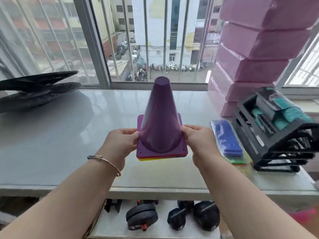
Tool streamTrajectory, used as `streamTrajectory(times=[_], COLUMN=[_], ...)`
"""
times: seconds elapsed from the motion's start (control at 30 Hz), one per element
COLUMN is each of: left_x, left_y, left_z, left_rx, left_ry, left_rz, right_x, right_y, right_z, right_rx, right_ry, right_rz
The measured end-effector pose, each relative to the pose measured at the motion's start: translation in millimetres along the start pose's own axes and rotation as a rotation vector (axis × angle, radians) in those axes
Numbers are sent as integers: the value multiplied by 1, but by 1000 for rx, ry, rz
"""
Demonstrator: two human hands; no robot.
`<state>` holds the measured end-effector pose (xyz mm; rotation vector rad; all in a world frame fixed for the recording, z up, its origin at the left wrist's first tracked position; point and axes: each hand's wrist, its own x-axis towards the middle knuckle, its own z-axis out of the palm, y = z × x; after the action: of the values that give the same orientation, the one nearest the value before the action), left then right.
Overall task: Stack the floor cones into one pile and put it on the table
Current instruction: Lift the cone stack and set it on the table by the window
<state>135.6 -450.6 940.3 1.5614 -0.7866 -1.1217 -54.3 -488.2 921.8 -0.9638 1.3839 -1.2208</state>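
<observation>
Tabletop (pixel 69 144): it is pale and shiny. Its front edge runs across just under your arms. Its back edge meets the window sill.
Open room: the middle and the left front of the tabletop are bare. That is the widest free spot.
Left side: black discs (pixel 34 90) lie in a heap at the far left, well apart from your hands.
Right side: a tower of pink blocks (pixel 255 66) stands at the back right. A stack of black racks (pixel 279 135) sits in front of it, close to the right edge. Flat blue and green packs (pixel 227 142) lie just beside your right hand.
Under the tabletop: black dumbbells (pixel 172 218) rest on a lower shelf.
Cone pile (pixel 160 121): a purple cone is on top. Red, yellow and blue edges peek out under its base. The pile is upright and sits over the middle of the tabletop. You cannot tell if its base is touching the top or is just above it.
Left hand (pixel 120 144): your fingers pinch the left edge of the pile's base. A thin bracelet (pixel 105 161) is on this wrist.
Right hand (pixel 200 142): your fingers pinch the right edge of the base. The pile is right between both hands.
</observation>
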Motion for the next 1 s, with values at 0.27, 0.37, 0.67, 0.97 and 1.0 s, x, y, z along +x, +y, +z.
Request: streamTrajectory(times=[0.27,0.37,0.67,0.97,1.0], left_x=[85,115,189,227,228], left_y=[23,26,25,33,35], left_z=[10,14,19,29,31], left_rx=[93,139,308,463,493], left_ry=[1,1,-19,86,120], left_rz=[3,9,61,138,161], right_x=[73,96,142,180,183], right_y=[-12,-18,-24,-26,-27], right_z=[42,56,79,103,107], right_rx=[-208,-327,-547,-737,-742], right_ry=[68,46,55,5,4], right_rz=[-54,-95,-114,-61,-59])
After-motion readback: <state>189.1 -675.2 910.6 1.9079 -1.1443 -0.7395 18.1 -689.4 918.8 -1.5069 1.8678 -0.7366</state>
